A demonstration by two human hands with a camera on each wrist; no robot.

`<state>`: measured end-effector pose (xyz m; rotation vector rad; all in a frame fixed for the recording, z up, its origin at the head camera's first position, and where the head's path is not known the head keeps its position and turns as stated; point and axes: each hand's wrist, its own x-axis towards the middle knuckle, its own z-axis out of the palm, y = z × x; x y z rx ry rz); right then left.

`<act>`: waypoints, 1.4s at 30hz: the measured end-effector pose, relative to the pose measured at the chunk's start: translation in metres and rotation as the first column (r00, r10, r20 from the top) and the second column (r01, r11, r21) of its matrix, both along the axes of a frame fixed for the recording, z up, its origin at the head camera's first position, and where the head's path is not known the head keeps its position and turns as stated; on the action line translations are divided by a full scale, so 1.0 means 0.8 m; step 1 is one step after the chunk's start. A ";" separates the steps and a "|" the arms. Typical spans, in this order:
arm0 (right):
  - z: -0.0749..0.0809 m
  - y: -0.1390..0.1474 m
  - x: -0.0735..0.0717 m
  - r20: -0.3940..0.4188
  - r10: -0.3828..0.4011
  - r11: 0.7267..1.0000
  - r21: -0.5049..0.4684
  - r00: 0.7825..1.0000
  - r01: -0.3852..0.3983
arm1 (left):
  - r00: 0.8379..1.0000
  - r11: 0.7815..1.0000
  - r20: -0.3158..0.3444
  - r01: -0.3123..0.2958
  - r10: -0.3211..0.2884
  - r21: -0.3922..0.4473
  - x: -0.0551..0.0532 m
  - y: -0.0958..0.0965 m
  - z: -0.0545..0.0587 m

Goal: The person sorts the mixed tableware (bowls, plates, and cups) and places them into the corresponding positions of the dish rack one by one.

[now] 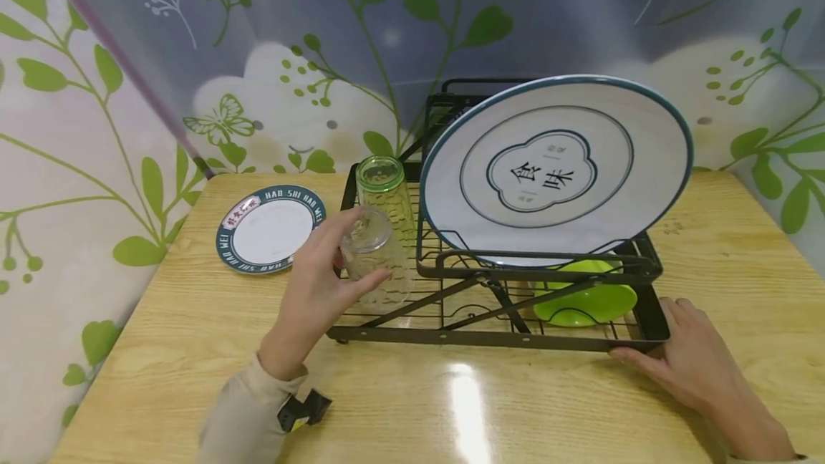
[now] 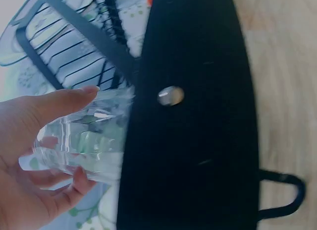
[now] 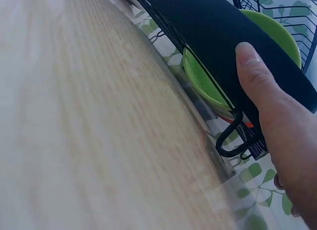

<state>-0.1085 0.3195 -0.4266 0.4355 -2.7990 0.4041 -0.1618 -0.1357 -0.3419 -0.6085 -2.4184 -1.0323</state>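
My left hand (image 1: 312,281) holds a clear drinking glass (image 1: 380,281) around its side, thumb on the near side and fingers behind. The glass is upside down, over the left part of a black dish rack (image 1: 445,337). In the left wrist view, the rack's dark front rail hides the rim of the glass (image 2: 84,141). Just behind it stands an upturned green glass (image 1: 396,210). My right hand (image 1: 699,356) grips the rack's front right corner; the right wrist view shows the thumb (image 3: 255,71) against the dark rail.
A large white plate (image 1: 561,192) with a blue rim leans in the rack's upper tier. Below it lies a bright green bowl (image 1: 583,303). On the wooden table (image 1: 515,407), left of the rack, lies a small blue-rimmed plate (image 1: 271,231). A leaf-patterned wall covering (image 1: 322,34) stands behind.
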 end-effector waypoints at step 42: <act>-0.003 0.001 0.000 -0.018 0.001 1.000 0.003 1.000 -0.001 | 0.992 0.990 -0.071 -0.113 0.107 -0.087 0.007 0.037 -0.027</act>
